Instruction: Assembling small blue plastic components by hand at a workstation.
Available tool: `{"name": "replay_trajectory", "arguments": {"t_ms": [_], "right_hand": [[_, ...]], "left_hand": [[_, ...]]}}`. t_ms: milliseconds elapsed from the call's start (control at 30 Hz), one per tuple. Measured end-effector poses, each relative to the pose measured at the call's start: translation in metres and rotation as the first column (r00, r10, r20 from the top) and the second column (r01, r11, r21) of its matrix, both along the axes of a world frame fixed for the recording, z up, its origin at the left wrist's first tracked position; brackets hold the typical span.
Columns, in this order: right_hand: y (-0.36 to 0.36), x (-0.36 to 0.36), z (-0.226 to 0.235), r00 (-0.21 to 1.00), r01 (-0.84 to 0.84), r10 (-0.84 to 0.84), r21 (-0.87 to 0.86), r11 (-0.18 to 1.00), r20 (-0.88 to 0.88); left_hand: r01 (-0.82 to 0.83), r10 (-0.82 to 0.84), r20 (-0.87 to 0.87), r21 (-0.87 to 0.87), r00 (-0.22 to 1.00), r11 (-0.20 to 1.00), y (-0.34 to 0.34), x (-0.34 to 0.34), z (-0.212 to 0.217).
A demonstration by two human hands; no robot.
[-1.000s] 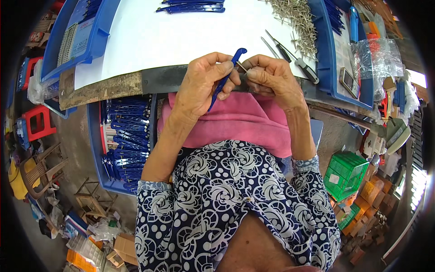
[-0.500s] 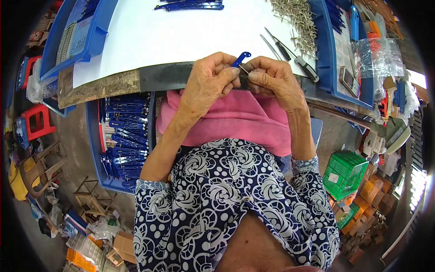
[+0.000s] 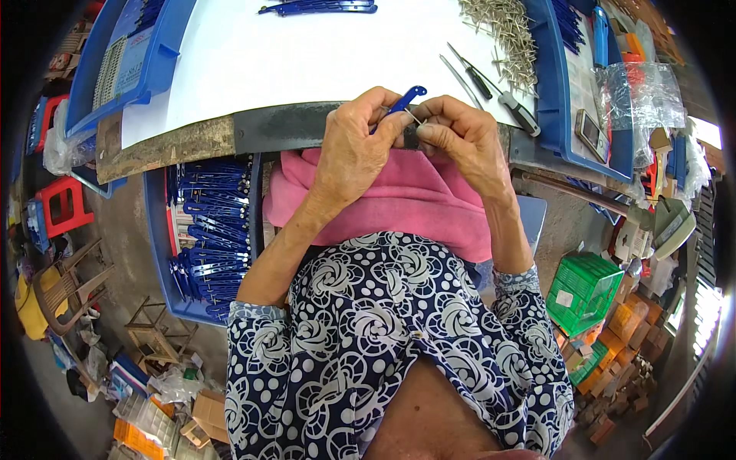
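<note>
Both hands are bunched together right at the table edge, up around 12 o'clock from the person's lap. The left hand is clenched around a small blue plastic piece, with only its looped end poking out past the knuckles toward 1 o'clock. The right hand sits touching the left one, fingertips pinched on a thin metal pin that meets the blue piece right between the two thumbs.

A pink cloth lies over the lap just under both wrists. Further up the white tabletop, at about 1 o'clock from the hands, there's a pile of metal pins, with two screwdrivers lying just beside it. A blue tray of more blue pieces sits below the table at 8 o'clock.
</note>
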State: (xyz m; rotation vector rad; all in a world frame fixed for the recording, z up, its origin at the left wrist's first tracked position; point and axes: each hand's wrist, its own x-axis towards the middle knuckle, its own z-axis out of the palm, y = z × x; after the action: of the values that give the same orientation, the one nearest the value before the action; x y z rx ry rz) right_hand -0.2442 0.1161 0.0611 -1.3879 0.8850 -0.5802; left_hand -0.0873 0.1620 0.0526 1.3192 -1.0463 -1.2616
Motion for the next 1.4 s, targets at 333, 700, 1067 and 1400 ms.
{"name": "replay_trajectory", "arguments": {"t_ms": [333,700,1067,1400], "right_hand": [[0.012,0.005,-0.012,0.937,-0.096,-0.16,-0.67,0.736,-0.31],[0.015,0.009,-0.012,0.937,0.0,-0.2,-0.57,0.821,-0.288],[0.014,0.009,-0.011,0.969,-0.011,-0.084,-0.378,0.926,-0.234],[0.01,0.011,-0.011,0.986,0.021,-0.047,-0.157,0.987,-0.162]], "left_hand": [[-0.024,0.032,0.164,-0.05,0.986,0.998,0.002,-0.005,-0.005],[-0.048,0.085,0.236,-0.16,0.968,0.986,0.001,-0.006,-0.01],[0.045,-0.044,0.172,-0.002,0.984,0.999,0.003,0.005,-0.011],[0.049,-0.051,0.067,0.03,0.996,0.998,0.002,0.009,-0.018]]}}
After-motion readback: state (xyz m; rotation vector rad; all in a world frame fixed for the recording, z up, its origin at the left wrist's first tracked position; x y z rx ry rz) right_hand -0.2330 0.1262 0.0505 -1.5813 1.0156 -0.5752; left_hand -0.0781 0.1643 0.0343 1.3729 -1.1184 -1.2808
